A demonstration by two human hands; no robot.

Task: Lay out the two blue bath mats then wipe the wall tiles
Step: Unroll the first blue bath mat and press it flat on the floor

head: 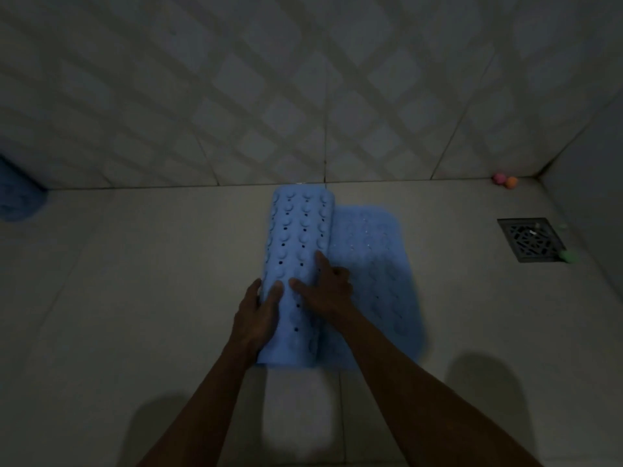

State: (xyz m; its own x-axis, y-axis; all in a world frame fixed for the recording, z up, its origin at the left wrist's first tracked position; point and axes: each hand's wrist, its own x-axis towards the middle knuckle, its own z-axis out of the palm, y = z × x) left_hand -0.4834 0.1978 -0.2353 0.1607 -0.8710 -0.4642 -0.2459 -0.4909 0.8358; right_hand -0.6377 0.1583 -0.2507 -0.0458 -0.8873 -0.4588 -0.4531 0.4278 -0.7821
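A blue bath mat (298, 237) with suction cups and small holes lies on the floor in the middle, half rolled up. Its unrolled part (374, 264) lies flat to the right of the roll. My left hand (256, 315) holds the roll's left side near its close end, thumb on top. My right hand (327, 288) presses on the roll's right side with spread fingers. A second blue thing, probably the other mat (17, 193), sits blurred at the far left by the wall. The patterned wall tiles (303, 96) rise behind.
A square metal floor drain (531, 239) sits at the right near the corner. Small pink and orange balls (504, 180) lie in the corner, and a green one (569, 256) rests beside the drain. The room is dim.
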